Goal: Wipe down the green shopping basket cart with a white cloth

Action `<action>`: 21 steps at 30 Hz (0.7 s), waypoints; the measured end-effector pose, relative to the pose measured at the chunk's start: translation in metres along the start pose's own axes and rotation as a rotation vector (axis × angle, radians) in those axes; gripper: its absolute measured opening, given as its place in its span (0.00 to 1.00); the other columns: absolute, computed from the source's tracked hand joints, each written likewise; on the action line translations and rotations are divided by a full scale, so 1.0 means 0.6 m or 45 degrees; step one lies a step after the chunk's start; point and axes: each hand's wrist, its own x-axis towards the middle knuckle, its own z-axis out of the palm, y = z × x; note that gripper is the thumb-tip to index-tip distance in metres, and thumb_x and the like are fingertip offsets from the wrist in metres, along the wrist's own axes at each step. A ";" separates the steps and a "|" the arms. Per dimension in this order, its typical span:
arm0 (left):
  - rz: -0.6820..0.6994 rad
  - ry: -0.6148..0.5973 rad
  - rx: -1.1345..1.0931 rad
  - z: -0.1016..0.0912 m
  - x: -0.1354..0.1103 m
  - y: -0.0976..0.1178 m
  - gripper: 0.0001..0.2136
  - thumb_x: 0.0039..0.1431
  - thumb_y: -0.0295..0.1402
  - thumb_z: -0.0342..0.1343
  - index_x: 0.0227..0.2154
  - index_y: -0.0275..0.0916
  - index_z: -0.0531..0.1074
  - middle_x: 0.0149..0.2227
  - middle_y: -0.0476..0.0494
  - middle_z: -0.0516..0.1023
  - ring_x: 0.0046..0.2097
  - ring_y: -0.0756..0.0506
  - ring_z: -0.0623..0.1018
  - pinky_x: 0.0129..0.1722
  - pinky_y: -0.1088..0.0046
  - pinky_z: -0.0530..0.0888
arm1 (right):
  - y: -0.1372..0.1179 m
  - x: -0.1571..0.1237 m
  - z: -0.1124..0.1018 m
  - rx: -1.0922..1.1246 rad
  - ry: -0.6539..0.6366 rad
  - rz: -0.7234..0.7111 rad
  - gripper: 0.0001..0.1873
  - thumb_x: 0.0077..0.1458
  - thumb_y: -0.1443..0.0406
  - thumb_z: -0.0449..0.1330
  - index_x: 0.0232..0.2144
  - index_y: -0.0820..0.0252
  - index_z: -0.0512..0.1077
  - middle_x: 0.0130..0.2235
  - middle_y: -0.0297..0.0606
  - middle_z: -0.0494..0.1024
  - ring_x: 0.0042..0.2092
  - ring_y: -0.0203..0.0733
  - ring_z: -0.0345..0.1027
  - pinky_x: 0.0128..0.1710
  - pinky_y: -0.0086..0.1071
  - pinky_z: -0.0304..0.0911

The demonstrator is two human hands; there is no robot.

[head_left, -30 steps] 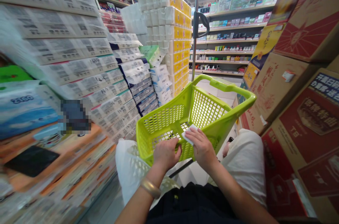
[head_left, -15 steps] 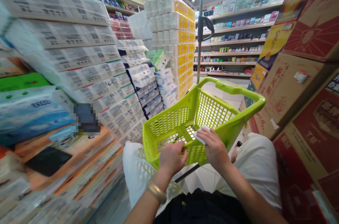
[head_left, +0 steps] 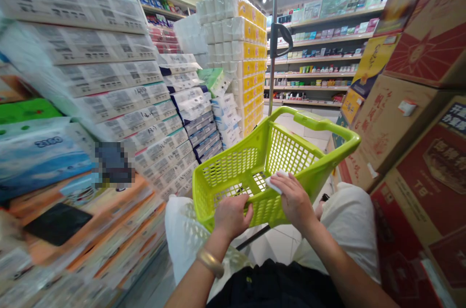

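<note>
A lime-green plastic shopping basket (head_left: 233,166) with perforated walls stands between my knees, its handle (head_left: 320,121) raised at the far right. My left hand (head_left: 232,217) grips the near rim, fingers curled over it and thumb on the outside. Further right along that same rim, my right hand (head_left: 291,196) presses a folded white tissue (head_left: 274,183) against the basket. The tissue pokes out past the fingertips on the inner side. A dark rod (head_left: 253,237) shows below the basket. A gold bangle (head_left: 210,262) circles my left wrist.
Stacked tissue packs (head_left: 120,94) rise on the left, with a black flat device (head_left: 58,223) lying on orange packs. Cardboard cartons (head_left: 404,119) are piled on the right. A metal pole (head_left: 273,70) with a dark handle stands behind the basket, before stocked shelves (head_left: 320,60).
The whole view has shifted slightly, so things appear a little further left. Both hands keep their places on the basket rim, the tissue still under my right hand.
</note>
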 end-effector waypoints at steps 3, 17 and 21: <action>0.007 0.017 -0.001 -0.001 0.002 -0.009 0.10 0.60 0.39 0.47 0.33 0.43 0.73 0.32 0.46 0.81 0.34 0.43 0.77 0.33 0.68 0.65 | 0.018 0.008 -0.013 -0.057 0.092 0.092 0.25 0.54 0.77 0.47 0.47 0.58 0.75 0.48 0.40 0.80 0.54 0.45 0.71 0.62 0.47 0.56; -0.031 0.043 -0.027 -0.019 0.012 -0.059 0.15 0.60 0.42 0.45 0.28 0.43 0.75 0.30 0.45 0.81 0.33 0.43 0.77 0.35 0.67 0.66 | 0.019 0.016 -0.043 -0.200 0.216 0.130 0.24 0.55 0.77 0.46 0.45 0.59 0.75 0.48 0.41 0.80 0.55 0.46 0.71 0.64 0.47 0.50; -0.134 0.101 -0.047 -0.038 0.023 -0.041 0.13 0.59 0.38 0.46 0.35 0.43 0.76 0.31 0.45 0.81 0.37 0.42 0.77 0.52 0.55 0.63 | -0.011 0.010 -0.028 -0.184 0.153 0.089 0.24 0.55 0.78 0.47 0.46 0.59 0.75 0.48 0.39 0.80 0.55 0.45 0.71 0.65 0.45 0.48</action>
